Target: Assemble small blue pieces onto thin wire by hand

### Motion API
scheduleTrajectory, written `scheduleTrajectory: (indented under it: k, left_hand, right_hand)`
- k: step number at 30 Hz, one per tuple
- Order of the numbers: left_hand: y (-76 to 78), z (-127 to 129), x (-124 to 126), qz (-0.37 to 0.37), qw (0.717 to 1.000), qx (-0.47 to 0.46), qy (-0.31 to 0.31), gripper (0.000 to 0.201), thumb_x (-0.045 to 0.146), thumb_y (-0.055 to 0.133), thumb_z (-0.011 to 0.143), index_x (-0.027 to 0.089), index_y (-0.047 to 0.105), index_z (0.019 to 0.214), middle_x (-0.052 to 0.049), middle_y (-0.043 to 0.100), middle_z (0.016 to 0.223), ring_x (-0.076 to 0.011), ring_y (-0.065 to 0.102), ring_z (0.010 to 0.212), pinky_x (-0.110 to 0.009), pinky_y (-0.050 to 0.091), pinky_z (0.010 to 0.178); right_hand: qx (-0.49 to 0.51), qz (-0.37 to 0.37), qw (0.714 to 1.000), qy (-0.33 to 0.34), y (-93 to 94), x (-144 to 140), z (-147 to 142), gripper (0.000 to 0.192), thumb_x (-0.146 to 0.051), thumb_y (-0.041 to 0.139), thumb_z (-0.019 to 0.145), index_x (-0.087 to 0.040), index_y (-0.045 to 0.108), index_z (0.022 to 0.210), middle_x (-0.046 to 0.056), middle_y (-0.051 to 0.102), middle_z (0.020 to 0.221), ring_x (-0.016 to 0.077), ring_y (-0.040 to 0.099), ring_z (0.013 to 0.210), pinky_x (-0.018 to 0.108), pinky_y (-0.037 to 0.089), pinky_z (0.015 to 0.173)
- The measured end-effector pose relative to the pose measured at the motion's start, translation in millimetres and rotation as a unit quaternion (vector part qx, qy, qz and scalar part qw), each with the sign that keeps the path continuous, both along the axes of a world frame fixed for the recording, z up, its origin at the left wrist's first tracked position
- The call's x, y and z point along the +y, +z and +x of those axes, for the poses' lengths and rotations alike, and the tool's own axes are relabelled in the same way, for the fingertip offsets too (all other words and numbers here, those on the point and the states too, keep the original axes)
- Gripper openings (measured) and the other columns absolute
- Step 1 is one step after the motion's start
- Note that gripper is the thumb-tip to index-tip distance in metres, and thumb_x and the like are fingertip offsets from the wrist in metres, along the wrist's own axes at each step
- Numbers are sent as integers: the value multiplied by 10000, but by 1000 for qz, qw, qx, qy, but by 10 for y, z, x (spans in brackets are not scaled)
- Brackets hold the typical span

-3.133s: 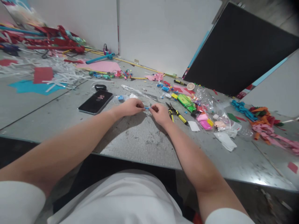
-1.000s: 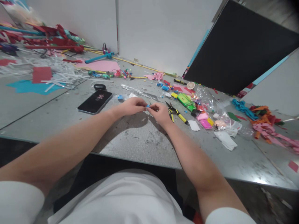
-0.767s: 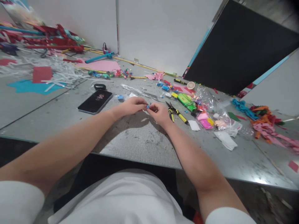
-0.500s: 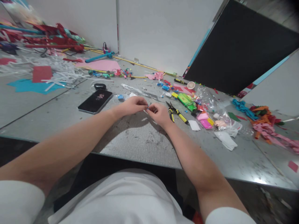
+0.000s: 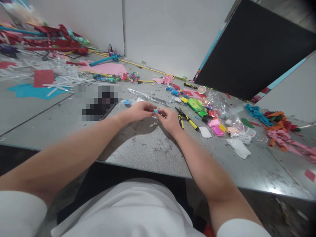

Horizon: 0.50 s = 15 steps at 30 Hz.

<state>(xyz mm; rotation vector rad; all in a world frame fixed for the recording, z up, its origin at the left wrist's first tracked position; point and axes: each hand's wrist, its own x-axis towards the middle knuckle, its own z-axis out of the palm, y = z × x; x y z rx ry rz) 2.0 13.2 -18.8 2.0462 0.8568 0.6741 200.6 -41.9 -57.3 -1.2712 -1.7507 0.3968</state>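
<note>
A small piece of blue modelling clay [image 5: 155, 111] is pinched between the fingertips of both hands, above the grey tabletop. My left hand [image 5: 140, 111] closes on it from the left with thumb and fingers. From the other side, my right hand [image 5: 169, 119] grips it, its fingers curled. Just right of that hand lie yellow-and-black pliers [image 5: 189, 120], jaws pointing away from me. Another bit of blue clay [image 5: 127, 102] rests behind my left wrist. Thin silvery wires [image 5: 146, 95] lie beyond both hands.
Colourful clay packets [image 5: 197, 107] and clear plastic wrapping [image 5: 220, 103] lie to the right, with white paper [image 5: 238, 148] nearer me. A pixelated dark object [image 5: 100, 107] is at left. Paper shreds [image 5: 74, 70] pile up farther left. A white wall [image 5: 170, 36] closes off the back.
My fingers have shifted slightly around the blue clay, and more of it shows between the fingertips. Both arms stay in nearly the same place.
</note>
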Motion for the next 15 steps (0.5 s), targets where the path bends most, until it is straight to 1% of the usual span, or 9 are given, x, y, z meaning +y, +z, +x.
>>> scheduleTrajectory:
  k: [2, 4, 8, 11, 15]
  left_hand:
    - [3, 1, -10, -11, 1000, -11, 16, 402, 311, 748, 809, 137, 749, 1171, -127, 800, 1066, -225, 718, 938, -338, 549, 835]
    - [15, -1, -22, -9, 1000, -10, 16, 354, 332, 751, 820, 134, 759, 1113, -125, 798, 1062, -219, 713, 945, -332, 549, 837]
    - [28, -4, -14, 30, 999, 12, 15, 286, 355, 712, 852, 139, 782, 1025, -95, 792, 941, -192, 687, 849, -317, 524, 788]
    - [24, -6, 11, 51, 998, 35, 16, 305, 369, 669, 881, 132, 790, 1031, -86, 778, 881, -180, 660, 782, -309, 500, 743]
    - [25, -11, 22, 57, 997, 41, -13, 317, 365, 659, 886, 136, 790, 1062, -89, 778, 913, -195, 670, 827, -321, 499, 778]
  right_hand:
    - [-1, -4, 1000, -3, -7, 0, -4, 352, -540, 652, 930, -201, 736, 971, 73, 758, 900, 196, 664, 785, 324, 504, 739]
    - [-4, -8, 1000, -5, -10, -3, -8, 373, -560, 645, 929, -201, 738, 971, 69, 751, 882, 196, 658, 785, 318, 498, 725]
    - [-12, 3, 1000, 2, -7, -13, -10, 399, -581, 614, 938, -202, 737, 968, 57, 735, 855, 185, 634, 762, 315, 490, 717]
    - [-25, 4, 1000, 2, -1, -23, -11, 397, -581, 600, 940, -208, 729, 978, 53, 728, 842, 183, 621, 744, 314, 481, 707]
    - [-31, 5, 999, 5, 12, -41, -21, 376, -560, 586, 948, -206, 711, 957, 50, 715, 825, 180, 610, 730, 311, 466, 701]
